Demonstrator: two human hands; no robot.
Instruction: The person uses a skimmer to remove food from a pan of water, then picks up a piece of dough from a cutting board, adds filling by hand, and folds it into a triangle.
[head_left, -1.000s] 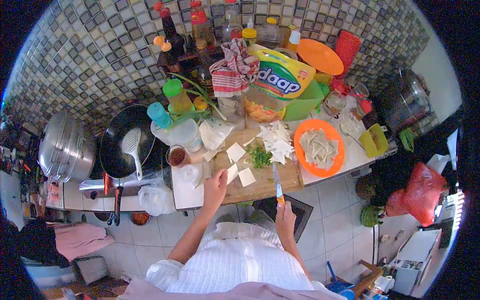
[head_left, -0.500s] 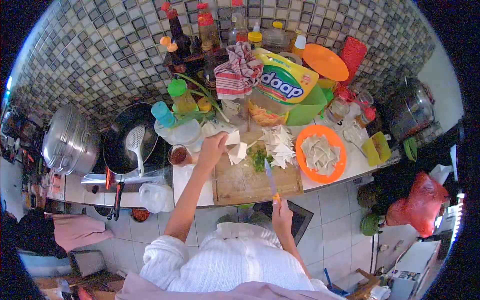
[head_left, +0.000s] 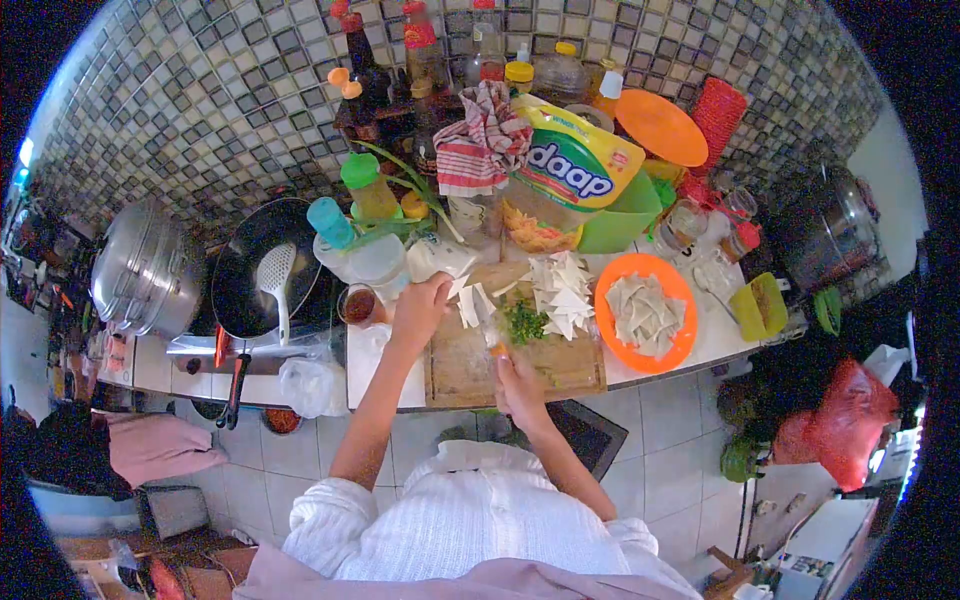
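My right hand [head_left: 520, 387] grips the orange handle of a knife [head_left: 488, 328], its blade pointing up and left against cut white wrapper sheets [head_left: 469, 305]. My left hand [head_left: 422, 308] is just left of these sheets, fingertips drawn together by a white packet [head_left: 440, 258]; what lies between them is hidden. Both work at a wooden cutting board [head_left: 460, 375]. Chopped green herbs [head_left: 524, 322] lie to the right of the blade. Beyond them is a pile of white triangular wrappers [head_left: 562, 293]. An orange plate [head_left: 606, 337] holds folded pale wrappers [head_left: 647, 315].
A black wok [head_left: 240, 300] with a white slotted spoon [head_left: 275, 275] stands left, beside a steamer pot [head_left: 150, 270]. Behind the board are a bag of shredded orange food [head_left: 540, 228], a green container [head_left: 622, 222] and a striped cloth [head_left: 483, 140]. A glass [head_left: 360, 305] stands near my left hand.
My right hand has brought the knife left and up, from beside the herbs to the white sheets. My left hand has lowered slightly; the white piece at its fingers is less visible.
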